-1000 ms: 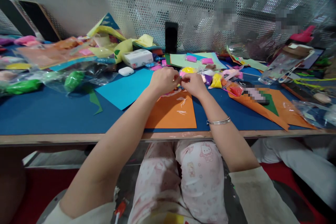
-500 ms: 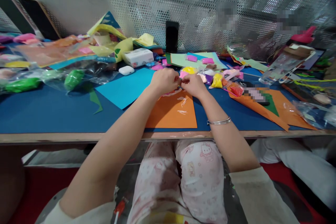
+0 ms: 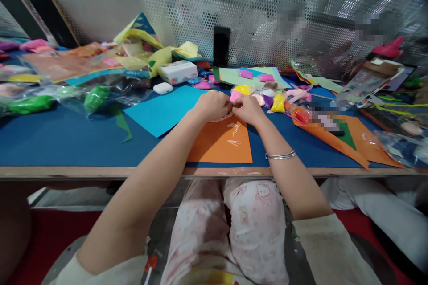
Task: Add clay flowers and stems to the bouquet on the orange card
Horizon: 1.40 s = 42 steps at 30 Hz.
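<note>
Holding left hand (image 3: 213, 106) and right hand (image 3: 249, 109) close together above orange sheet (image 3: 217, 146), laid by near edge of worktop (image 3: 76, 147), beside blue sheet (image 3: 165, 110). Curling both narrowly inward; cannot tell whether gripping anything.

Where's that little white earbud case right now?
In the head view, the white earbud case lies left of the left hand, just in front of the tissue pack and beside the bright blue paper.

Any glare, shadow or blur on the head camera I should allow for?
Head view: bright glints on the perforated screen at upper right, shadow over the patterned trousers; head view, right side: clear bottle soft, some spots pixelated; head view, centre: detail between left hand and right hand too small to read.
</note>
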Tool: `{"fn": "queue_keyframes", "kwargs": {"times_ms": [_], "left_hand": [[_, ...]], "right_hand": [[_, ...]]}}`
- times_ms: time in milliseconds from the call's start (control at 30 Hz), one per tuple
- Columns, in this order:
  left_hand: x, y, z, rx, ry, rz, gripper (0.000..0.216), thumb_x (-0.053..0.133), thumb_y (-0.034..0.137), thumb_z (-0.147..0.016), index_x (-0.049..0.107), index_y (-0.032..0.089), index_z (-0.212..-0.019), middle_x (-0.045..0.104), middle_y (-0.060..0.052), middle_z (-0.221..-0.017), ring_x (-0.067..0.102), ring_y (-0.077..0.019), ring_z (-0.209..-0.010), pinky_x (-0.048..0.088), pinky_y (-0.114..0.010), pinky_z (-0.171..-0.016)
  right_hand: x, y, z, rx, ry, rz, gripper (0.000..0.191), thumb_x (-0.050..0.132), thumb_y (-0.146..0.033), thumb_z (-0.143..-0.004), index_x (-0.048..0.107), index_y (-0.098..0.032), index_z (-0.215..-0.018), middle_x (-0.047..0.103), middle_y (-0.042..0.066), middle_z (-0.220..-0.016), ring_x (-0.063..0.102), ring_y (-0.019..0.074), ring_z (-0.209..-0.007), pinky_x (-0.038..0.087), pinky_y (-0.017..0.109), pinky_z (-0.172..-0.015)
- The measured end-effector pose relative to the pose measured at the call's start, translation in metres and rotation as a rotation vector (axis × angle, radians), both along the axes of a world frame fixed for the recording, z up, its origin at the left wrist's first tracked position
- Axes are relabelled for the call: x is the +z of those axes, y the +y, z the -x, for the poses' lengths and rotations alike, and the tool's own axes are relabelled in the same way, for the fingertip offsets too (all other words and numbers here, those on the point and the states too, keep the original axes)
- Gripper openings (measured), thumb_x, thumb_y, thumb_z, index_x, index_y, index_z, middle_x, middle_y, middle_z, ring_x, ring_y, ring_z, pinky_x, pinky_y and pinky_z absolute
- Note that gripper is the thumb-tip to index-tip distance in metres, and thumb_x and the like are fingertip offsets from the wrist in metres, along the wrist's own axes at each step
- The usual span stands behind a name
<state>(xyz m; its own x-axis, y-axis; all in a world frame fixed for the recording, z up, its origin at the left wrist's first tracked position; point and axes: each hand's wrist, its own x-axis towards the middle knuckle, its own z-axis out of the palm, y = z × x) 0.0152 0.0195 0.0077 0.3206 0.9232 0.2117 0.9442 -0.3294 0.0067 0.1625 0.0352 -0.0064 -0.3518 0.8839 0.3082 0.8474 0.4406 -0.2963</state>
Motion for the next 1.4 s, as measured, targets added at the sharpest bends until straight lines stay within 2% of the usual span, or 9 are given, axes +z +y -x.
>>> {"fn": "queue_keyframes", "kwargs": {"times_ms": [333,867,1400], "left_hand": [[0.0015,-0.0020,-0.0017,-0.039,-0.078,-0.089,0.032,0.043,0.025,-0.082,0.073,0.017,-0.086,0.075,-0.013,-0.093,0.069,-0.0296,-0.086,0.042,-0.032,-0.062],[-0.0004,-0.0013,-0.0016,-0.067,-0.074,-0.071,0.030,0.045,0.024,-0.079,0.074,0.016,-0.083,0.075,-0.016,-0.091,0.069,-0.0312,-0.085,0.045,-0.034,-0.062],[-0.0015,-0.0004,-0.0015,-0.068,-0.062,-0.079,0.029,0.044,0.024,-0.081,0.073,0.016,-0.083,0.075,-0.014,-0.092,0.069,-0.0290,-0.086,0.044,-0.032,-0.063]], "right_hand": [[0.0056,-0.0054,0.0017,-0.027,0.019,0.014,0.019,0.054,-0.013,-0.075,0.072,-0.014,-0.069,0.071,0.009,-0.072,0.062,0.0203,-0.075,0.036,0.027,-0.062],[0.0042,-0.0042,0.0007,-0.023,-0.007,0.008,0.019,0.054,-0.014,-0.074,0.070,-0.014,-0.065,0.069,0.010,-0.069,0.061,0.0200,-0.071,0.033,0.027,-0.058],[0.0015,-0.0017,0.0002,-0.015,-0.028,-0.005,0.020,0.054,-0.013,-0.074,0.073,-0.015,-0.069,0.071,0.011,-0.072,0.062,0.0216,-0.074,0.035,0.027,-0.058]]}}
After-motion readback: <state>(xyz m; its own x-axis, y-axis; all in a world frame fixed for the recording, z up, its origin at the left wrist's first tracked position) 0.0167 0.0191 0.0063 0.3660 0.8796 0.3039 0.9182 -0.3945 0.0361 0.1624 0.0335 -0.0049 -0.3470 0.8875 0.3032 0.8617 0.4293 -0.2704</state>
